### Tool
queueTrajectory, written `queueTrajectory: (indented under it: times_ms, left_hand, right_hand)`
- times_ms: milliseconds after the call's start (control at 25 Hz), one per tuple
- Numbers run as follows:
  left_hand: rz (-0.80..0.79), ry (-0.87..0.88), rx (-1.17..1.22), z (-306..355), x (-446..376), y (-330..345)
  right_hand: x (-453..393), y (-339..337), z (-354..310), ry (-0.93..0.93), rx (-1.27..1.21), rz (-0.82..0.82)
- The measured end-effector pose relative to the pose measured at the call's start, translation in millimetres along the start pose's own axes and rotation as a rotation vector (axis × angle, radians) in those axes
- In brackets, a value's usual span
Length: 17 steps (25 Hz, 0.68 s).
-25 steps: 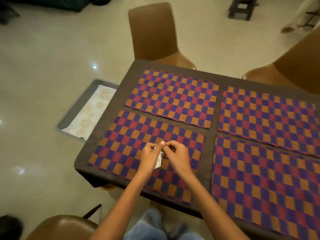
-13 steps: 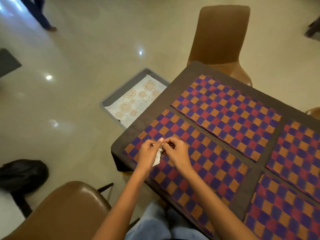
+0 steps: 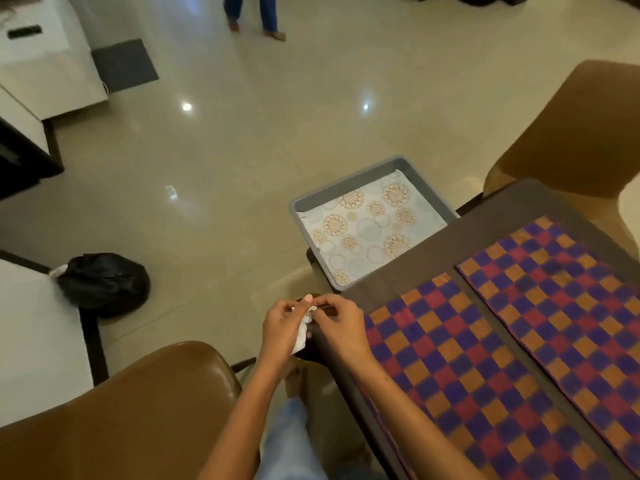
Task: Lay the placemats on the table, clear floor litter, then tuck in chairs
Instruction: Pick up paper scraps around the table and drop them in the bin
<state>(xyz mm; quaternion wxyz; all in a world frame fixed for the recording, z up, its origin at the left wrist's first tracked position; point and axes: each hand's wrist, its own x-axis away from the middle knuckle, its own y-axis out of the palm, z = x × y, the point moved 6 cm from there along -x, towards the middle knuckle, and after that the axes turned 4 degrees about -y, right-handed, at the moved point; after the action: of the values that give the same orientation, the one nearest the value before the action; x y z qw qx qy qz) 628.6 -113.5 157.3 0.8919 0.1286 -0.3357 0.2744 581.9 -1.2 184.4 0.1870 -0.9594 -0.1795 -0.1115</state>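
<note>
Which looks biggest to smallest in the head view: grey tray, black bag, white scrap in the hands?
As they look in the head view:
1. grey tray, largest
2. black bag, on the floor to the left
3. white scrap, smallest by far, pinched between left hand and right hand

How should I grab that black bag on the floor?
Probably by the gathered top of the black bag, at its left where a bit of white pokes out. Come from above: the rest is a round, slumped bulge with nothing to pinch.

left hand (image 3: 282,329) + right hand (image 3: 341,325): pinch white scrap (image 3: 300,336) | beside table (image 3: 415,271) corner
</note>
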Motion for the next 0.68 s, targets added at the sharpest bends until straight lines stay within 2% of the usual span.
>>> queueTrajectory:
  times_ms: [200,320,520,680]
  left_hand:
    - [0.046,0.004,0.031,25.1,-91.6,-52.4]
    - [0.021,-0.076,0.032,2.7,-165.1,-60.9]
    - [-0.028,-0.234,-0.035,-87.9,-275.0,-44.2]
    - [-0.029,-0.307,-0.129,-180.6,-334.7,-35.3]
  right_hand:
    - [-96.3,77.1,-14.4,0.004,0.084,-0.275]
    - [-155.3,106.3,9.8,-0.019,0.258,-0.428]
    - [-241.5,144.4,121.5,0.068,0.685,-0.611]
    - [-265.9,178.6,233.3,0.268,0.888,-0.721]
